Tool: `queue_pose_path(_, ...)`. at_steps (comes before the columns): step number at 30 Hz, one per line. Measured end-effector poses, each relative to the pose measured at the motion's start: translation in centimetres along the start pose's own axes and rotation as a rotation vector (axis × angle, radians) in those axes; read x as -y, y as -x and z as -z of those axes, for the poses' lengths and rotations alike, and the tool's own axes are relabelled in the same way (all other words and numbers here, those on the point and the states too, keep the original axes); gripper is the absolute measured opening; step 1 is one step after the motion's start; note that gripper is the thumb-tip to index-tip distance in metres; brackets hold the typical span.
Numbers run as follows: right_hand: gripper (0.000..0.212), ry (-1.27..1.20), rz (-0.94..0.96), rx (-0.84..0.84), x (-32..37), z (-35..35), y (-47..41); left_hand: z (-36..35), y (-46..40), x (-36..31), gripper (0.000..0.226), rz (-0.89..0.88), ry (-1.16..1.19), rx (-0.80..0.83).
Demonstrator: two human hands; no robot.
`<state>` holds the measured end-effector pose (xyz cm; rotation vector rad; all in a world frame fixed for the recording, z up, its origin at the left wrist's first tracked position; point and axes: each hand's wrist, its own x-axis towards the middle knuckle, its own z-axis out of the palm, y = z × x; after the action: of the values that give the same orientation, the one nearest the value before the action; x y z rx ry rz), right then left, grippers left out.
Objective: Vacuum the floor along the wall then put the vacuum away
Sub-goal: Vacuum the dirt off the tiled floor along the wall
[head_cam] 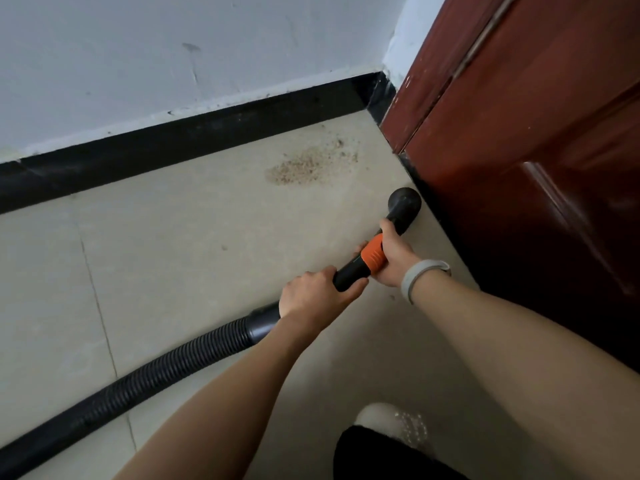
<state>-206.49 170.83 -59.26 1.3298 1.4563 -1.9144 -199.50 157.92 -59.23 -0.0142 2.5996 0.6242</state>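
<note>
A black vacuum wand with an orange collar [373, 255] ends in a round black nozzle [404, 202] on the beige floor, close beside the door. My right hand [393, 256] grips the wand at the orange collar. My left hand [313, 294] grips the black tube just behind it. A ribbed black hose [138, 386] trails from the wand to the lower left. A patch of brownish crumbs and dust [308, 166] lies on the floor near the black baseboard [173, 147], up and left of the nozzle and apart from it.
A white wall [173, 46] rises above the baseboard. A dark red wooden door [536, 150] fills the right side, meeting the wall at the corner. My foot in a light slipper [391, 422] stands at the bottom. Tiled floor extends to the left.
</note>
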Motion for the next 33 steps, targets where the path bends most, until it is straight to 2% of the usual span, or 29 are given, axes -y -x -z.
queue_pose_path(5,0.033,0.029,-0.009,0.036,1.7,-1.2,-0.5,0.8,-1.5,0.0,0.056,0.012,-0.005,-0.019)
queue_pose_path(10,0.031,0.032,-0.015,0.094,2.4,-4.5,-0.9,2.5,-2.3,1.5,0.050,0.084,0.039,-0.028)
queue_pose_path(16,0.033,0.055,-0.035,0.140,-0.9,-7.2,0.0,2.4,0.3,4.5,0.051,0.174,0.027,-0.055)
queue_pose_path(33,0.034,0.290,-0.099,0.316,-6.5,-14.7,3.7,2.6,6.1,10.5,0.048,0.497,0.114,-0.308)
